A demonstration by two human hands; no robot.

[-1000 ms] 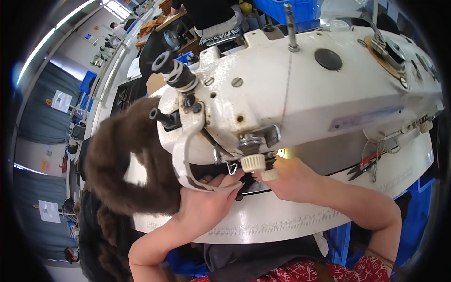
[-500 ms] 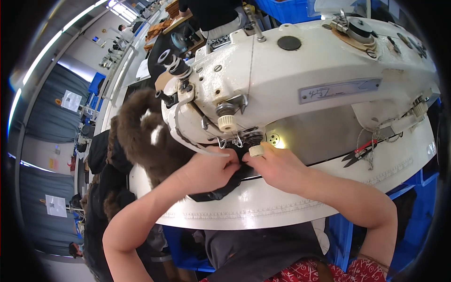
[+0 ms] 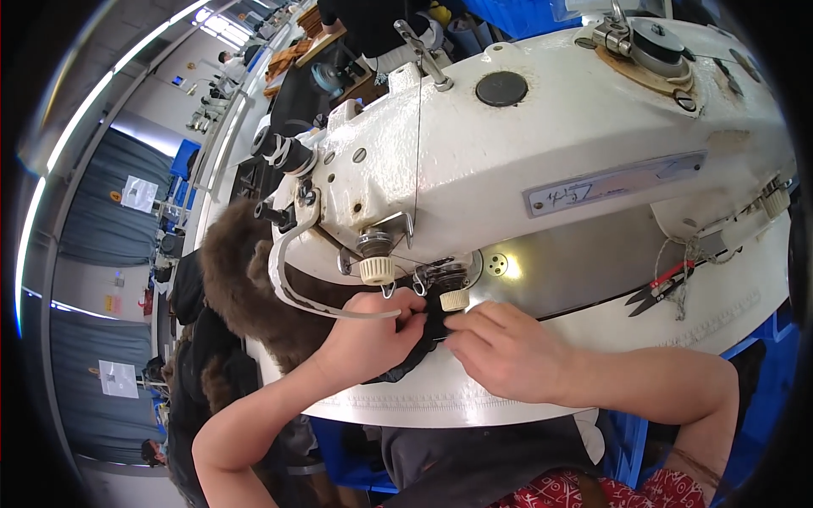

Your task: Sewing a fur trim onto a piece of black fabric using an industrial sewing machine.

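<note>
"Left hand [image 3: 360,343] first: what has it got?"

"Its thumb and fingers are drawn together on some black cloth [image 3: 435,320], right under the front end of the white sewing machine [image 3: 474,161]."

"And the right hand [image 3: 508,351]?"

"Bent fingers, narrow gap, tips at the cloth's edge. Whether they pinch it, I can't tell."

"What's that brown stuff?"

"Fur [image 3: 237,279], bunched at the left beside the machine's head and running in behind the left hand. Where it meets the cloth is hidden."

"What sort of surface is it all on?"

"White tabletop [image 3: 720,309], with a ruler scale [image 3: 474,410] marked along the front edge. Set into it is the machine's grey metal bed [image 3: 584,258], where a yellowish glow falls beside a small round plate with holes [image 3: 496,265]. Over to the right lie red-handled snips [image 3: 671,278], next to some tangled pale cord [image 3: 693,251]."

"And lower down?"

"Blue bins [image 3: 627,444] below the tabletop, and a heap of dark garments [image 3: 222,360] with brown fur on them, off its left end."

"How about the room?"

"Blue-grey curtains [image 3: 114,220] hang along the left, white sheets of paper [image 3: 138,194] against them, under a bright strip light [image 3: 127,55]. Past the machine, a person in a dark top [image 3: 364,25] is near another blue bin [image 3: 508,15]."
</note>
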